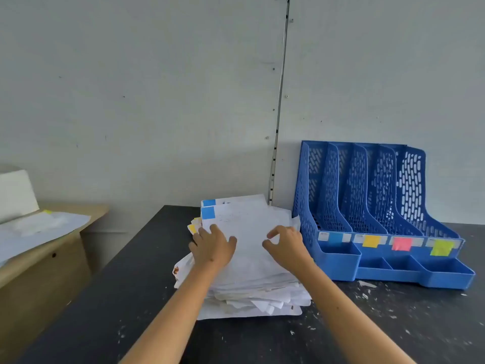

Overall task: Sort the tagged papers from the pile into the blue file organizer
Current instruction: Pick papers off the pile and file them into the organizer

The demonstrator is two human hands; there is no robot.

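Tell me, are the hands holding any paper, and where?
Neither clearly holds one. The left hand rests flat on the messy pile of white papers. The right hand curls thumb and finger over the top sheet; a pinch cannot be told.

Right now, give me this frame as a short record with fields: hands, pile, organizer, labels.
left hand: flat on pile
right hand: fingers curled over top sheet; whether it pinches is unclear
pile: on black table, left of organizer; top sheets carry blue tags
organizer: slots look empty
labels: blue, yellow, pink, green, left to right
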